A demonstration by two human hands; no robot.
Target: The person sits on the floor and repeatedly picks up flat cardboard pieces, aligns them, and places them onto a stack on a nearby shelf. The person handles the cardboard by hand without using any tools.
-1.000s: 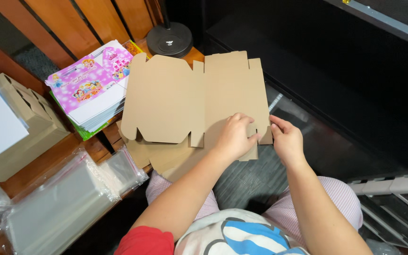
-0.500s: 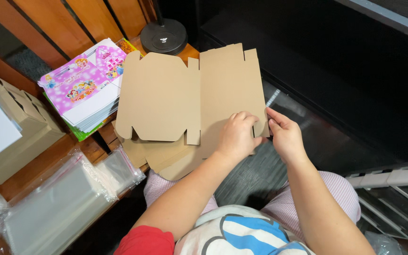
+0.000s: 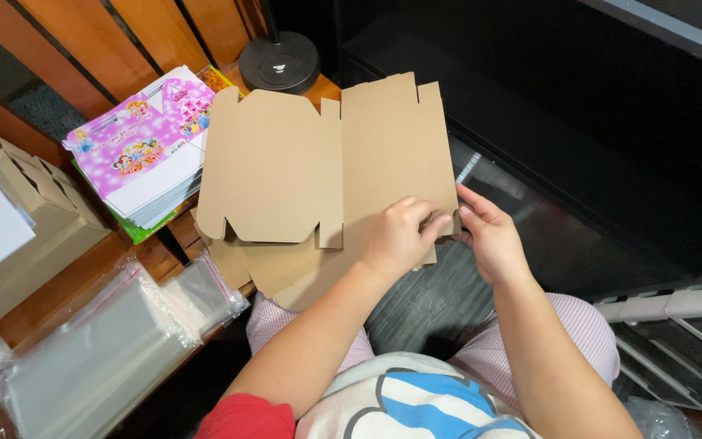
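A flat, unfolded brown cardboard box blank (image 3: 327,162) lies spread over the person's lap and the edge of the wooden desk (image 3: 58,284), on top of more flat blanks (image 3: 278,272); it encloses nothing. The left hand (image 3: 396,236) is curled down on the blank's near right corner, and the right hand (image 3: 489,240) pinches that same edge, fingers closed on the card. On the desk to the left sit a stack of pink printed sheets (image 3: 136,150), an assembled brown carton (image 3: 22,236) whose contents are hidden, and clear plastic sleeves (image 3: 99,349).
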